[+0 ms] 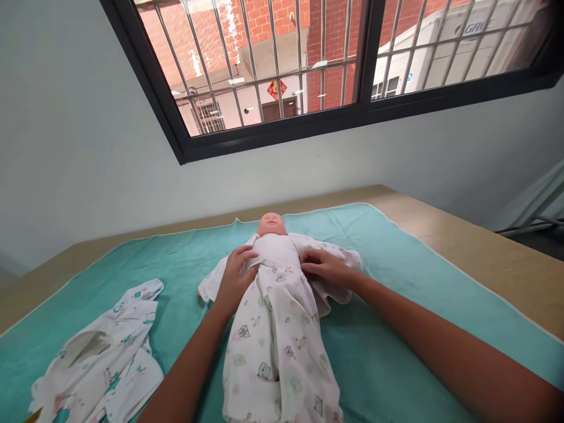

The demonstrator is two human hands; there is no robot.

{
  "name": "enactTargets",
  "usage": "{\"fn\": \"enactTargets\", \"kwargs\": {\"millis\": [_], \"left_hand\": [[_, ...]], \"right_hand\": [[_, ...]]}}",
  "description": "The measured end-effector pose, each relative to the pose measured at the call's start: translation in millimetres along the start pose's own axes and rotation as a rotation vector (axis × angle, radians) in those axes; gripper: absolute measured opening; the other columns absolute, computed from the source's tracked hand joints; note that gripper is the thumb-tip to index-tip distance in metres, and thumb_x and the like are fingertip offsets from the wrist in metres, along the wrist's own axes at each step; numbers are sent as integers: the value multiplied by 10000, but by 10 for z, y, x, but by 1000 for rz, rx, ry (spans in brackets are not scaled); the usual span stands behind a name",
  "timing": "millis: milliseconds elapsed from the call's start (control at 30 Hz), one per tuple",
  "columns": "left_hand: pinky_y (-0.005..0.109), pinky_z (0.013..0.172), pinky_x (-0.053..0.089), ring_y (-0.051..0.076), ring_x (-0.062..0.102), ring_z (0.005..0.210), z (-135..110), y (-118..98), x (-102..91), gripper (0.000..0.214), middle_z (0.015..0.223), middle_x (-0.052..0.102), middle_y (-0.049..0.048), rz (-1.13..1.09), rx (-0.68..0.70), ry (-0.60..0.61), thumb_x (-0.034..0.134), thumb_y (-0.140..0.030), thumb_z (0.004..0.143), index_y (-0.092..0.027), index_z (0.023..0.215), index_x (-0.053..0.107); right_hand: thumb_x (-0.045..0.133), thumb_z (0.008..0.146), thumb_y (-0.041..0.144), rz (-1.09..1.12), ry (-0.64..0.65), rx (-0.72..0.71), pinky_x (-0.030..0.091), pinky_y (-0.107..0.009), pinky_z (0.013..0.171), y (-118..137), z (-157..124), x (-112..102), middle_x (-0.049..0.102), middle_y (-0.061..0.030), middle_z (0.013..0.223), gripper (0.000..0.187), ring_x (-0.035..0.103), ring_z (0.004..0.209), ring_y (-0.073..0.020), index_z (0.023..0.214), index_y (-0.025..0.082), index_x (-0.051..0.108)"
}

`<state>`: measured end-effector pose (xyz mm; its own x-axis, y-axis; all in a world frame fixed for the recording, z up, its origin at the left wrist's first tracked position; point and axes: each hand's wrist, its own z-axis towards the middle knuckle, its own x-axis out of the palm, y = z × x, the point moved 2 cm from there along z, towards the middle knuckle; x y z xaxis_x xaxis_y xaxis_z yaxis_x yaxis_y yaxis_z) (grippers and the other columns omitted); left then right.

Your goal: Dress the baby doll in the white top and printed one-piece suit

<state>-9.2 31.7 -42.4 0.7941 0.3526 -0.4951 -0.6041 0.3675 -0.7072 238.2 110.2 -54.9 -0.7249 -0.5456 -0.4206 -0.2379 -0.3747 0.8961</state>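
A baby doll (272,224) lies on its back, head toward the wall. Its chest is in a white top (277,247), with patterned sleeves spread to both sides. From the waist down, a white cloth garment with animal prints (282,341) covers the body and hides the legs. My left hand (238,276) rests at the doll's side by the garment's upper edge, thumb and fingers apart. On the other side, my right hand (324,267) has its fingers curled together against the waist, at the garment's edge. What its fingertips hold is partly hidden.
A teal blanket (185,258) covers much of the wooden table (440,229). To the left lies a crumpled white baby garment with teal prints (110,364). Behind the table stands a pale wall (282,170) with a dark-framed, barred window (273,129).
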Motion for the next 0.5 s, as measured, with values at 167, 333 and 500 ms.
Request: {"fn": "enactTargets", "kwargs": {"millis": [167,333,500], "left_hand": [[423,1072,350,253,488,1294,33,-192,37,164,1339,601,66,8,-64,149,516,-369,903,-228,847,581],[348,916,425,219,605,1069,89,-261,35,241,1182,679,47,184,-46,141,399,-374,962,-242,936,598],[305,689,397,207,578,750,183,-166,53,279,810,659,20,337,-80,68,389,-421,958,-235,873,578]], "right_hand": [[697,755,486,-88,-45,-170,436,-377,945,332,-9,26,553,-71,1221,317,519,1128,-228,896,212,624],[713,765,436,-282,-4,-193,363,-411,1034,505,-39,140,492,-47,1387,262,462,1238,-243,797,209,587],[520,905,273,-475,-165,-246,422,-329,810,431,12,158,659,-44,1084,89,581,928,-189,916,213,584]]}}
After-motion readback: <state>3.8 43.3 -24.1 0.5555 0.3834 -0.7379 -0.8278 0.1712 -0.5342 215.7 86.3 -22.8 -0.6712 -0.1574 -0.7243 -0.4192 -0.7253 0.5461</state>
